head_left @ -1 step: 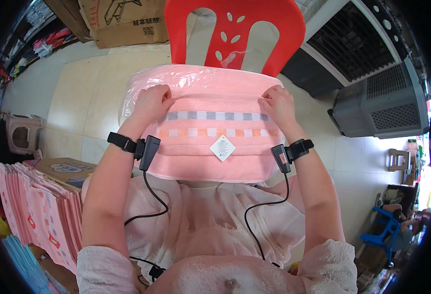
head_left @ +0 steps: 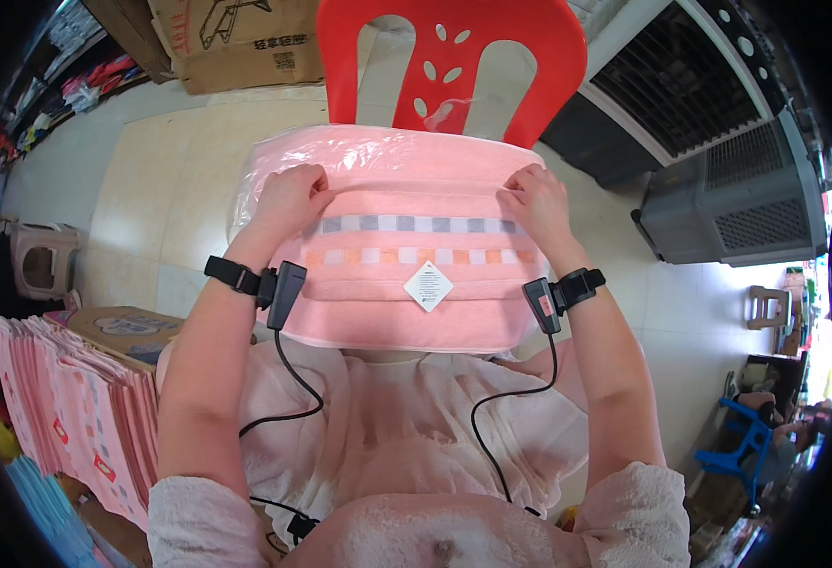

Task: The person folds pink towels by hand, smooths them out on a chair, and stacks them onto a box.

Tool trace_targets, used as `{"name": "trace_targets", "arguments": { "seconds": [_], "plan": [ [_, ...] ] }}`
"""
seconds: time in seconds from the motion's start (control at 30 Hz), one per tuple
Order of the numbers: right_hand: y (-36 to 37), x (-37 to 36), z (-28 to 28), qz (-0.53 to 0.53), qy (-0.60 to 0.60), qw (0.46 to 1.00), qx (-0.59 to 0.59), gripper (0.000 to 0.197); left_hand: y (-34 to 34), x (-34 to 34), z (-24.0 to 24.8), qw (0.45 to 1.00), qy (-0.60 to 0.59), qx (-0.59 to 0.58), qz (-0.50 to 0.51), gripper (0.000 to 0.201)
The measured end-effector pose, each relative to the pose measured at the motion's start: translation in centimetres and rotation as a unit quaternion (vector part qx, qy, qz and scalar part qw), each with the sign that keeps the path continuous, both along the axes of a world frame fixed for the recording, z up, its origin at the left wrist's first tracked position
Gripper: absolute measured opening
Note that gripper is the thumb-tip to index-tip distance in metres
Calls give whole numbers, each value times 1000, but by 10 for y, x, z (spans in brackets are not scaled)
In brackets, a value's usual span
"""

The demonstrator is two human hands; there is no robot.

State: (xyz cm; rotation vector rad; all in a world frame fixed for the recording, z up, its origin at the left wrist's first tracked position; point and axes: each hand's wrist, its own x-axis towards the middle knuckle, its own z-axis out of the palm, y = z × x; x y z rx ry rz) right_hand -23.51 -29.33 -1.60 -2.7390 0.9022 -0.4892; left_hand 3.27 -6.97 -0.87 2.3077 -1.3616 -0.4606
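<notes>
A pink towel (head_left: 388,327) lies spread in front of me, near the red chair back. Two checked bands cross it, one grey and white, the other orange and white. A white diamond-shaped paper tag (head_left: 428,287) rests on its lower middle. My left hand (head_left: 293,197) is closed in a pinch on the towel's fold at the left end. At the right end of the same fold, my right hand (head_left: 537,201) pinches the cloth too. Clear plastic film (head_left: 269,161) shows along the upper left side of the towel.
The red plastic chair back (head_left: 444,71) rises beyond the towel. A stack of folded pink towels (head_left: 85,417) stands at my left by a cardboard box (head_left: 127,324). A grey air cooler (head_left: 728,204) is at the far right. Black cables run from both wrist straps.
</notes>
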Motion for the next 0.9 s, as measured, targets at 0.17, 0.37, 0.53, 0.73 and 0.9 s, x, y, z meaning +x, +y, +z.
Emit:
{"name": "trace_targets", "arguments": {
  "seconds": [0.17,0.37,0.53,0.73,0.9],
  "plan": [
    [-20,-14,7,22,78,993,82,20,3,9,1,1000,4,-11,-19,17],
    [-16,-16,24,1,63,985,163,17,8,10,-4,999,36,-38,-10,15],
    [-22,-19,17,9,46,978,204,15,5,13,-7,995,94,-23,26,13],
    [-24,-21,4,-8,-14,979,202,23,5,10,-10,988,121,-94,28,11],
    [-25,-20,-9,19,-16,996,91,25,1,13,-19,996,50,-79,-9,14]
  ]
}}
